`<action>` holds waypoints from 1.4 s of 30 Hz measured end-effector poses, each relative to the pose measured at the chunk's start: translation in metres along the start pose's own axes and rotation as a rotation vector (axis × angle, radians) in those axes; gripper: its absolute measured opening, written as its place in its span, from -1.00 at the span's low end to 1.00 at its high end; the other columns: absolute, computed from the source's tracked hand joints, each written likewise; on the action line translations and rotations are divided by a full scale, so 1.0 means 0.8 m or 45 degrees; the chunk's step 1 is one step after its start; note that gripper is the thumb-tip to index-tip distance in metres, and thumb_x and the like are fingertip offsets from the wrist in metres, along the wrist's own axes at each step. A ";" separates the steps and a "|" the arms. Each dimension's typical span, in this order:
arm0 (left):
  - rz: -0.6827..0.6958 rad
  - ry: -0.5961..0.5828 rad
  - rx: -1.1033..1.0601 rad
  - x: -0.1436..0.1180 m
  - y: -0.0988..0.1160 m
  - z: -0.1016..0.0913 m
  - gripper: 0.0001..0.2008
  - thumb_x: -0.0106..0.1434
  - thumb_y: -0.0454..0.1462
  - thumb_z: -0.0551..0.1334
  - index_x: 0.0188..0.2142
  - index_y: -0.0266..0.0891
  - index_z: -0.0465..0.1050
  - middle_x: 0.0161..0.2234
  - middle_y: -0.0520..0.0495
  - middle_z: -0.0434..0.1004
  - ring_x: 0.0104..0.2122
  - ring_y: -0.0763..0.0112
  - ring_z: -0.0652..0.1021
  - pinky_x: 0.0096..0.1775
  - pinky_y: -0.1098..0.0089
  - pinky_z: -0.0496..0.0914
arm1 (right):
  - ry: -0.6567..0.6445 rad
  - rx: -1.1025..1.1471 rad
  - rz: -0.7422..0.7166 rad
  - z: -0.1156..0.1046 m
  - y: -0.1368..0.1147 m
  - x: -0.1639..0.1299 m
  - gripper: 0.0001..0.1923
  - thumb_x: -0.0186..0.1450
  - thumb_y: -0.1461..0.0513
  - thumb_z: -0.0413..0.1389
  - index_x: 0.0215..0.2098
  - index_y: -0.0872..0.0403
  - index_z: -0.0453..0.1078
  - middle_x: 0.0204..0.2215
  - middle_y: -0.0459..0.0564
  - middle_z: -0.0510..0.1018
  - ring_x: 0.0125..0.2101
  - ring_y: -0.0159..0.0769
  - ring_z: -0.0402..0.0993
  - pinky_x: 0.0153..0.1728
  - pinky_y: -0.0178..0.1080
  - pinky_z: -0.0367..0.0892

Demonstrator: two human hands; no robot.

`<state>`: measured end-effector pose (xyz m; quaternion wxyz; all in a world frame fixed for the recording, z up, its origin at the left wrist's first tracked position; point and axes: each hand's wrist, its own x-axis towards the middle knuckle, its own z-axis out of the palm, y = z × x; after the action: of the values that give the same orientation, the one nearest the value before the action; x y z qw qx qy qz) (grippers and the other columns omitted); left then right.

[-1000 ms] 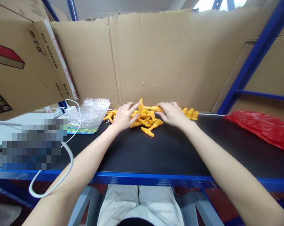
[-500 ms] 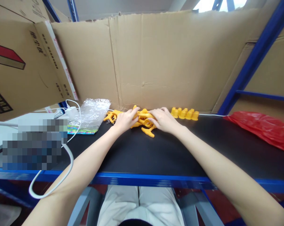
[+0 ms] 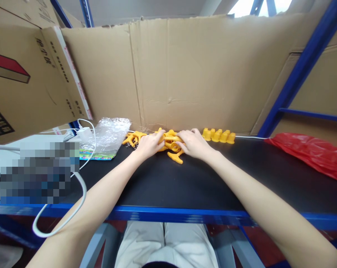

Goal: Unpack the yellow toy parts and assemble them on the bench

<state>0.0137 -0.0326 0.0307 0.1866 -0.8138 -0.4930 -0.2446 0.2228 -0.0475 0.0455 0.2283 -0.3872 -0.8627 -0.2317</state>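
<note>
My left hand [image 3: 151, 143] is closed at the left of a pile of yellow plastic pieces [image 3: 174, 145], its thumb and fingers on one of them. From the other side my right hand [image 3: 193, 143] grips the right end of a yellow piece [image 3: 171, 138] that spans the gap between both hands. A yellow T-shaped piece [image 3: 175, 157] lies on the black tabletop just in front. Left of my left hand rest more branched yellow pieces [image 3: 132, 139] with small metal chain bits. Fingertips of both hands are partly hidden behind the pieces.
Yellow cup-shaped pieces [image 3: 219, 135] stand in rows right of my right hand. A clear plastic bag [image 3: 109, 134] and a white charger [image 3: 85, 134] with cables lie left. A red plastic bag [image 3: 310, 152] sits far right. Cardboard [image 3: 213, 74] walls the back; a blue edge [image 3: 174, 214] runs in front.
Both hands stay at the pile with almost the same grip. The piece between them has tilted slightly and now lies closer to level. The loose T-shaped piece has hardly moved.
</note>
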 end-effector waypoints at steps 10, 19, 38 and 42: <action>-0.016 -0.020 0.036 0.000 0.000 0.000 -0.58 0.27 -0.15 0.05 0.10 -0.18 0.20 -0.17 -0.12 0.55 -0.24 0.24 0.56 -0.30 0.38 0.34 | 0.032 0.008 0.022 0.000 -0.002 -0.001 -0.70 0.34 0.18 -0.11 -0.06 0.14 0.29 -0.20 0.13 0.52 -0.23 -0.15 0.39 -0.25 -0.19 0.01; 0.002 -0.047 0.038 0.000 0.003 0.000 -0.58 0.28 -0.14 0.03 0.10 -0.19 0.18 -0.18 -0.13 0.55 -0.24 0.20 0.57 -0.30 0.35 0.34 | 0.020 -0.087 -0.007 -0.004 -0.002 0.002 -0.79 0.34 0.23 -0.08 -0.17 0.15 0.33 -0.26 0.12 0.51 -0.28 -0.16 0.35 -0.25 -0.17 -0.03; -0.256 -0.086 0.073 0.004 -0.028 -0.003 -0.59 0.31 -0.07 -0.06 0.03 -0.16 0.31 -0.34 -0.13 0.56 -0.31 0.20 0.56 -0.27 0.32 0.34 | 0.287 -0.243 0.309 -0.014 0.040 -0.003 -0.80 0.27 0.32 -0.08 -0.21 0.10 0.36 -0.14 0.13 0.42 -0.12 -0.11 0.25 -0.11 -0.05 0.03; -0.456 -0.049 0.031 0.003 -0.062 0.001 -0.56 0.32 -0.05 -0.11 0.07 -0.11 0.30 -0.29 -0.15 0.56 -0.26 0.15 0.55 -0.25 0.29 0.35 | 0.325 -0.173 0.697 0.000 0.103 -0.022 -0.73 0.25 0.15 -0.01 -0.16 0.12 0.38 -0.15 0.18 0.41 -0.11 -0.02 0.27 -0.16 -0.03 0.11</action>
<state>-0.0297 -0.0084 0.0342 0.1405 -0.7153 -0.6364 -0.2523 0.2972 -0.0082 0.0536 0.3623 -0.5872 -0.6734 -0.2654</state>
